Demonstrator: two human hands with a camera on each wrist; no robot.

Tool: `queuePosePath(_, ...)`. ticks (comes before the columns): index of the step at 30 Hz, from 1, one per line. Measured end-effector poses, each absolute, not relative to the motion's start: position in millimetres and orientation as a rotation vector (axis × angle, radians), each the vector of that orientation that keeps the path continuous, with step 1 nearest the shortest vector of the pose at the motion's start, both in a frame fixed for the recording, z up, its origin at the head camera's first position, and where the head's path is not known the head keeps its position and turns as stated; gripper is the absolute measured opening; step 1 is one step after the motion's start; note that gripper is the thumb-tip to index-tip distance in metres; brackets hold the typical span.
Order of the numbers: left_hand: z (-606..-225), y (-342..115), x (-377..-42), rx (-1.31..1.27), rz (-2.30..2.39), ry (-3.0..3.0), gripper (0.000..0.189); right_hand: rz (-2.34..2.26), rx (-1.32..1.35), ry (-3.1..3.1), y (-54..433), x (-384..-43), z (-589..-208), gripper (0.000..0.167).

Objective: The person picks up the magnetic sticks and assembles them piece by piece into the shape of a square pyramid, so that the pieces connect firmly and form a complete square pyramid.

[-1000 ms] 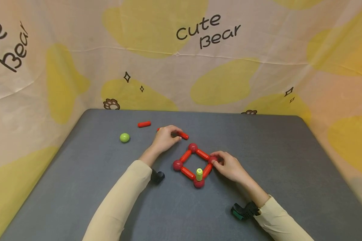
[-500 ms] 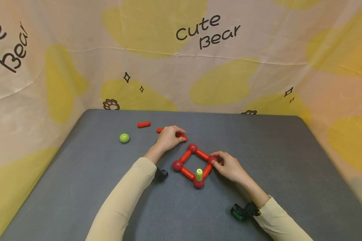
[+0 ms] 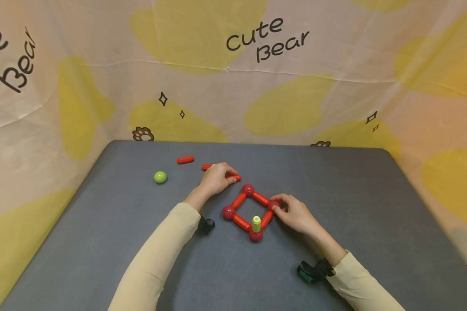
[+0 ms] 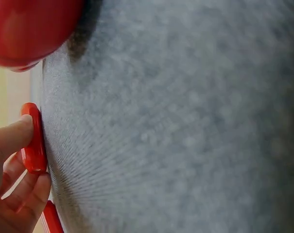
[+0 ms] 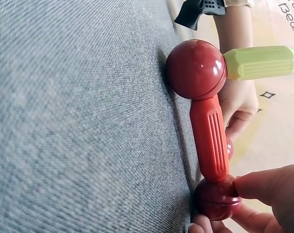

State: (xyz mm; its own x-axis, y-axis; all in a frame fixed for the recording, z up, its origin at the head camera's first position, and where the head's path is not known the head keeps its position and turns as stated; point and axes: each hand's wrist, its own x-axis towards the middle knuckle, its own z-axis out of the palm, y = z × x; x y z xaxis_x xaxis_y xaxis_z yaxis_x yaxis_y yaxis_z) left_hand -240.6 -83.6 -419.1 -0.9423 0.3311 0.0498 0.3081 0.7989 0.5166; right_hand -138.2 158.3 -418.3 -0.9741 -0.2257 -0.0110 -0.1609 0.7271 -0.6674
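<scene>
Four-sided and lying on the table, a frame (image 3: 241,223) joins red rods with dark red balls at its corners. From its near ball a yellow-green rod (image 3: 256,223) stands upright. My right hand (image 3: 295,214) pinches the right corner ball (image 5: 212,196) between thumb and fingers. Beyond the frame's far corner, my left hand (image 3: 216,178) grips a loose red rod (image 4: 35,143), thumb on one side and fingers on the other. That rod is close over the table, with its right end showing past the fingertips in the head view.
Behind the left hand, another red rod (image 3: 206,167) is partly hidden. Farther left lie one more red rod (image 3: 185,160) and a green ball (image 3: 160,177). The grey table (image 3: 334,181) meets a patterned cloth (image 3: 288,99) at the back and sides.
My left hand has shifted slightly right, and the red rod at its fingertips has turned from slanted to nearly level. The rod behind that hand shows more. My right hand stays at the corner ball.
</scene>
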Motion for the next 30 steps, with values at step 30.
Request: queuePosePath(30,-389.5,-102.6,-170.3,0.643,1.446,2.587,0.022,-1.082,-0.323,2.844,158.1,-138.2,-419.8,0.024)
